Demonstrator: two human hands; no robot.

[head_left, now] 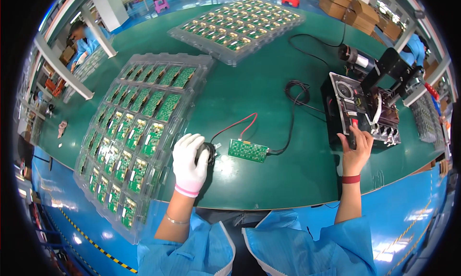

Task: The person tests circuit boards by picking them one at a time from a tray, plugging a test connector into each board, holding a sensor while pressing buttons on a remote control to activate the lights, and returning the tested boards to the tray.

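My left hand [188, 162], in a white glove, is closed over a small round black part [205, 153] on the green table mat. Red and black wires [235, 126] run from that part to a green circuit board [248, 150] lying just to its right. A black cable [291, 127] leaves the board's right end. My right hand [356, 149], bare with a red wristband, rests its fingers on the front of a black test fixture [353, 103] and touches a small dark piece there.
A clear tray [192, 79] of green circuit boards lies at my left. A second such tray [225, 53] sits at the far middle. A coiled cable [297, 91] lies near the fixture. Cardboard boxes [360, 9] stand at far right. Another person [84, 41] works at far left.
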